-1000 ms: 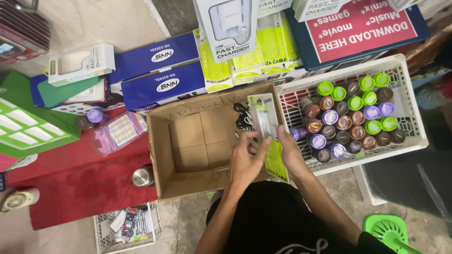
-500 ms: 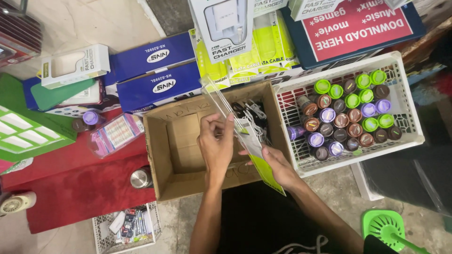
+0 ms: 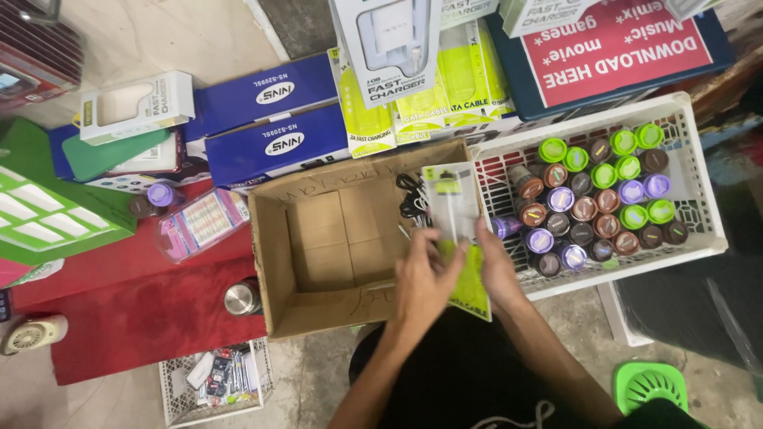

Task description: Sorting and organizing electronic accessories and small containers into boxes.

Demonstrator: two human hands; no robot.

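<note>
The cable pack (image 3: 451, 208) now stands upright over the box (image 3: 274, 254) at its 3 o'clock wall, swung back from its tilt over the middle half a second ago. Both the left hand (image 3: 425, 282) and the right hand (image 3: 497, 270) pinch its lower end, fingers closed. Cables (image 3: 411, 199) fill the box's 2 o'clock corner; the floor toward 9 is bare. The basket (image 3: 691, 171) presses close at 3.

Floor-level stall setting, seen from above.
A bare concrete floor (image 3: 159, 36) lay under even light; a red mat (image 3: 143, 310) covered its left part, and a green stool (image 3: 653, 387) stood at lower right.
</note>
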